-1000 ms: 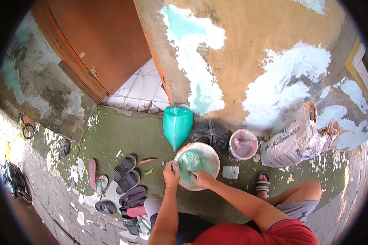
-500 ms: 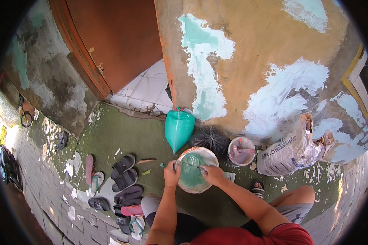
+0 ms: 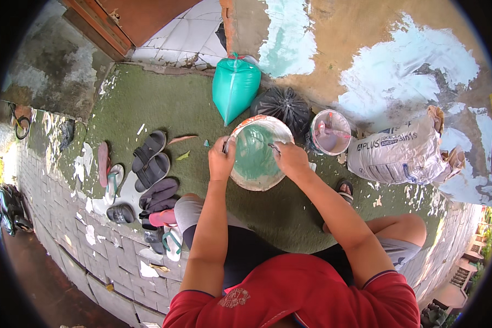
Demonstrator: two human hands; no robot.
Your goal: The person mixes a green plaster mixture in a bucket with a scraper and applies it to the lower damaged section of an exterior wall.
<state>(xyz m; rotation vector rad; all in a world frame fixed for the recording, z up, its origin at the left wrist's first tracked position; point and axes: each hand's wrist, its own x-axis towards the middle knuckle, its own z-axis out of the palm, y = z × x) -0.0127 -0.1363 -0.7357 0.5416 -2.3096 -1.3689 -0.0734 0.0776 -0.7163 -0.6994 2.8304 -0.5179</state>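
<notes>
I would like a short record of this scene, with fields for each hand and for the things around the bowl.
left hand: grips the left rim of the bowl
right hand: at the right rim, holds a small dark tool, kind unclear
bowl: round, pale, green inside
behind bowl: teal bag, black bag, small bucket
right: white sack
left: sandals on green ground

The round basin [image 3: 255, 154] is shallow and wide, with a pale rim smeared orange-red at its top edge. Its inside is coated in wet green paint. It sits tilted above the green ground, gripped at 2 opposite points of its rim, with a thin dark tool [image 3: 274, 146] resting at its right inner edge.
</notes>
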